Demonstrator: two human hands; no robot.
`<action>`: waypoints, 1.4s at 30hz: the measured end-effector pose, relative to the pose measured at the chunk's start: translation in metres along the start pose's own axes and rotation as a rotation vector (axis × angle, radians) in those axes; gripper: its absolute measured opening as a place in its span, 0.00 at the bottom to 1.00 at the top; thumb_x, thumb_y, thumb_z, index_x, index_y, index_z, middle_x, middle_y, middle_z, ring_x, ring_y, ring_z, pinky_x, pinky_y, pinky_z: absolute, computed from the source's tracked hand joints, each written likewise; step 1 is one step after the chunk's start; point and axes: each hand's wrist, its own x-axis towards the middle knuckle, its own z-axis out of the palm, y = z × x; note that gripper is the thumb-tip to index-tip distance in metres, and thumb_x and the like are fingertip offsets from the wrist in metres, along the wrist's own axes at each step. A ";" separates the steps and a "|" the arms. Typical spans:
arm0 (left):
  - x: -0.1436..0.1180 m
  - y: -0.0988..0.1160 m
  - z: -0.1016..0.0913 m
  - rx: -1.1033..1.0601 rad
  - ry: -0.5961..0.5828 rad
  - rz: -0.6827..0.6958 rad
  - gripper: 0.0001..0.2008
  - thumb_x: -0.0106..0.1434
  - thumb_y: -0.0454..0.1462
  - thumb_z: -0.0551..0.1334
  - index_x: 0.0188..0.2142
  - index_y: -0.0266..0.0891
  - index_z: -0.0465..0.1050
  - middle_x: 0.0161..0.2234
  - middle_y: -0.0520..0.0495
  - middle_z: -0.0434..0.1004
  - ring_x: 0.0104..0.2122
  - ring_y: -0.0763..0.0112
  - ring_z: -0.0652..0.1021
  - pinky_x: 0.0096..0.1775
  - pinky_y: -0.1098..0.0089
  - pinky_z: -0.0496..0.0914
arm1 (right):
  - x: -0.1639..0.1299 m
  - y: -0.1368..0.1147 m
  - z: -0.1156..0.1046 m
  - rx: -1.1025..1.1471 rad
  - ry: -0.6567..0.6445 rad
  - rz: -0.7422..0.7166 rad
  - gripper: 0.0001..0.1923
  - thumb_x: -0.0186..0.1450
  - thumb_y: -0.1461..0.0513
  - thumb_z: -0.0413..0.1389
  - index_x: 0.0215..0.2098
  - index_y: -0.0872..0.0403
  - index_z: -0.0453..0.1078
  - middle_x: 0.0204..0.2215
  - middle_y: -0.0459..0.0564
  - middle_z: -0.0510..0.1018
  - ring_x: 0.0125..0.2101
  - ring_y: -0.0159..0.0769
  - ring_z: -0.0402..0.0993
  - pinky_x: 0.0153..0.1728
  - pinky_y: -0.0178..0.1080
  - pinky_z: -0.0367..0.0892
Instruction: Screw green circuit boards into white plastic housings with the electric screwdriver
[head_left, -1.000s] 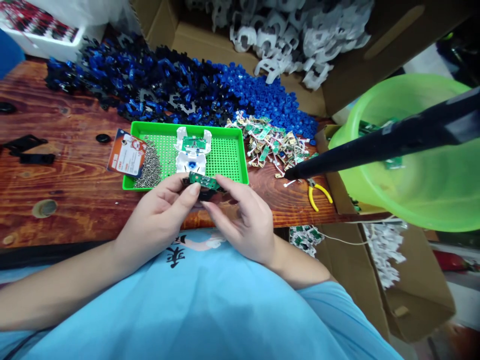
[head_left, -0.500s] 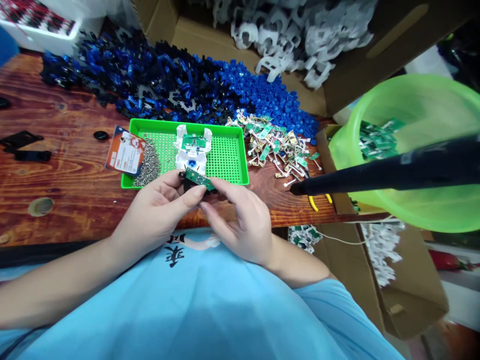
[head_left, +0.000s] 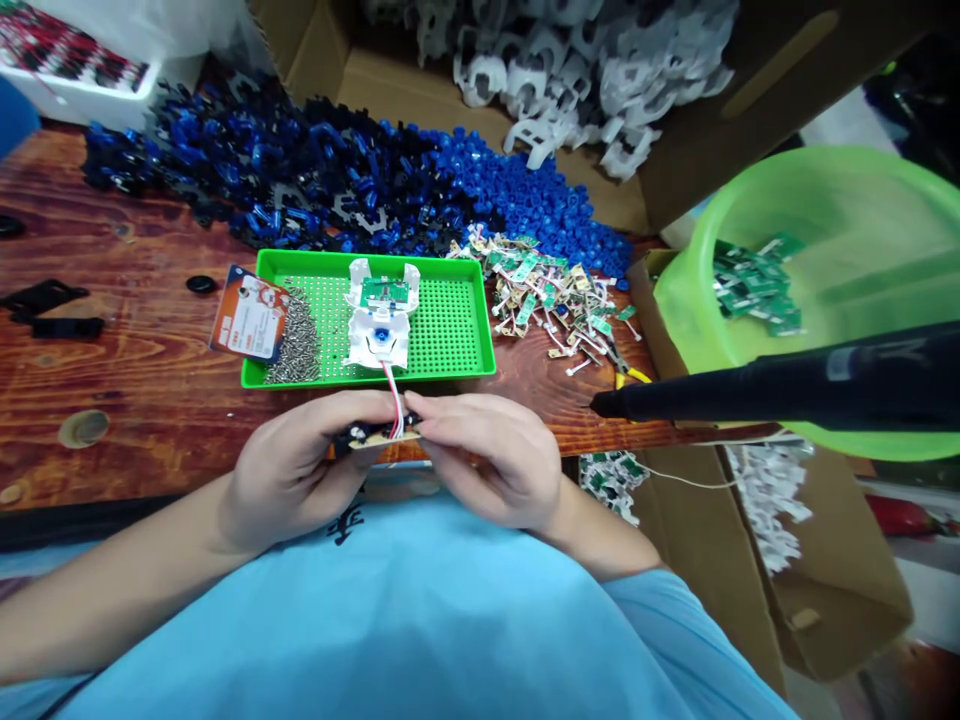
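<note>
Between my two hands, just in front of the table edge, is a small circuit board (head_left: 386, 439) seen nearly edge-on, with dark parts along it. My left hand (head_left: 300, 465) pinches its left end and my right hand (head_left: 495, 450) grips its right end. Red and white wires (head_left: 392, 395) run from the board up to a white plastic housing (head_left: 367, 342) with a blue button-like piece. Behind that housing part sits another white piece holding a green board (head_left: 385, 292). Both white parts rest in a green perforated tray (head_left: 450, 320); my fingers partly cover the held board.
Small screws (head_left: 300, 340) and an orange-and-white card (head_left: 250, 312) lie at the tray's left. Piles of blue-black parts (head_left: 300, 170) and wired boards (head_left: 551, 290) lie behind. A black pen-shaped tool (head_left: 720, 390) juts in from the right, before a green basin (head_left: 862, 250).
Both hands have come lower, toward my body, and tilted the board from its green face to its edge. The wires to the white housing now show.
</note>
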 end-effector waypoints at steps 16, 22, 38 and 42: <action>0.012 -0.001 -0.011 0.012 -0.199 0.209 0.37 0.52 0.22 0.61 0.58 0.55 0.68 0.42 0.45 0.84 0.43 0.60 0.83 0.41 0.64 0.77 | -0.001 0.003 -0.014 -0.037 -0.147 -0.122 0.09 0.64 0.71 0.53 0.43 0.61 0.71 0.43 0.59 0.81 0.50 0.34 0.76 0.51 0.34 0.74; 0.008 -0.003 -0.014 -0.028 -0.250 0.193 0.40 0.51 0.22 0.61 0.60 0.59 0.66 0.43 0.46 0.84 0.44 0.60 0.82 0.42 0.65 0.76 | 0.000 -0.001 -0.015 0.040 -0.159 -0.015 0.13 0.63 0.72 0.52 0.45 0.59 0.71 0.46 0.56 0.80 0.48 0.30 0.77 0.48 0.33 0.76; 0.003 0.006 0.002 -0.066 -0.060 0.054 0.33 0.56 0.21 0.61 0.56 0.56 0.70 0.48 0.51 0.82 0.45 0.70 0.81 0.48 0.73 0.73 | 0.002 -0.007 -0.006 -0.225 -0.061 -0.106 0.16 0.59 0.70 0.60 0.45 0.65 0.70 0.40 0.64 0.81 0.45 0.38 0.80 0.45 0.34 0.78; 0.000 0.012 0.006 -0.100 0.050 -0.188 0.21 0.59 0.26 0.63 0.46 0.53 0.76 0.43 0.55 0.83 0.40 0.70 0.81 0.45 0.72 0.74 | 0.001 -0.006 0.000 -0.306 -0.065 -0.071 0.17 0.61 0.68 0.60 0.48 0.64 0.68 0.41 0.61 0.82 0.43 0.37 0.80 0.45 0.34 0.78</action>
